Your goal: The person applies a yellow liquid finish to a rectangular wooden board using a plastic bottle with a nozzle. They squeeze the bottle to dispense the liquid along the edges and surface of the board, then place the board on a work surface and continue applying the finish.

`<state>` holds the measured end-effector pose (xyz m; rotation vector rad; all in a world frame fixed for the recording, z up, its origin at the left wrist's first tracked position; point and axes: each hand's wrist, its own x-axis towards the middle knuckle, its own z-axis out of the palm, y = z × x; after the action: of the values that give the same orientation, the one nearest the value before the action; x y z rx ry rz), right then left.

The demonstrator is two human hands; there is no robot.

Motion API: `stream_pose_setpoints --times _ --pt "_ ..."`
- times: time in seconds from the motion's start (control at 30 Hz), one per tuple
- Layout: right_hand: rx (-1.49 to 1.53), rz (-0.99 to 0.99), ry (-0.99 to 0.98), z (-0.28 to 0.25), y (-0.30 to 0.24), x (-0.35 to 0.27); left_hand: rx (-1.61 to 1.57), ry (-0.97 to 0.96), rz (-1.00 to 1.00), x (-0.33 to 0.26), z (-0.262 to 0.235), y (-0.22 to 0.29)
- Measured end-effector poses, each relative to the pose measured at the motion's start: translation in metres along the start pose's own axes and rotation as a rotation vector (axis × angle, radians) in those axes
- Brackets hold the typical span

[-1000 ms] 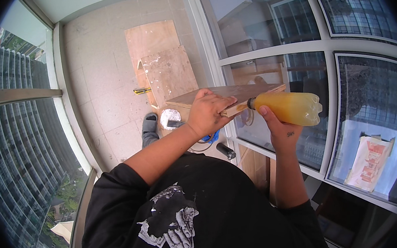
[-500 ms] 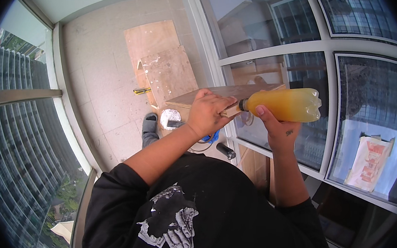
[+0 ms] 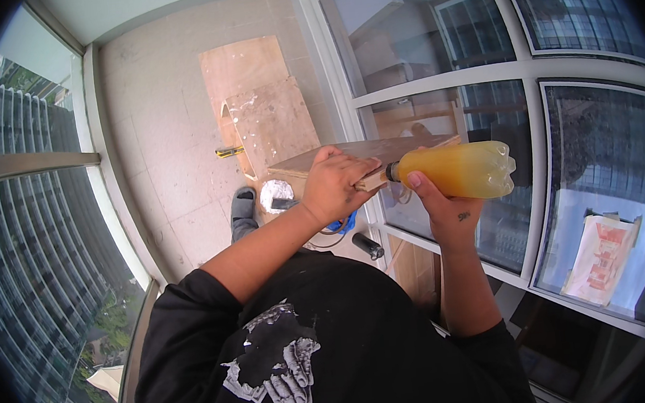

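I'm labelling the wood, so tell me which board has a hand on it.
The brown-topped board, with the left hand across its near end, beside the yellow bottle; the wooden pieces farther off on the floor are untouched.

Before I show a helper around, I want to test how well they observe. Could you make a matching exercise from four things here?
1. Bottle
2. Wooden board
3. Yellow tool
4. Slipper

A. Dark grey
B. Beneath the left-hand fingers
C. Held by the right-hand fingers
D. At the left edge of the plywood pieces

Pairs: 1-C, 2-B, 3-D, 4-A
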<state>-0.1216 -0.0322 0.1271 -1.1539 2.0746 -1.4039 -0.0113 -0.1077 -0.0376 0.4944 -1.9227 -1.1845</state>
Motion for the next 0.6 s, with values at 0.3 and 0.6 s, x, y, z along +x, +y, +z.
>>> stream_pose_setpoints --times 0.3,0.6 --pt "0.068 -0.019 -0.022 -0.001 0.003 -0.017 -0.004 0.004 0.001 0.001 0.0 0.001" --pt "-0.093 0.036 0.078 -0.038 0.015 0.004 0.018 0.054 0.039 0.002 0.0 0.001"
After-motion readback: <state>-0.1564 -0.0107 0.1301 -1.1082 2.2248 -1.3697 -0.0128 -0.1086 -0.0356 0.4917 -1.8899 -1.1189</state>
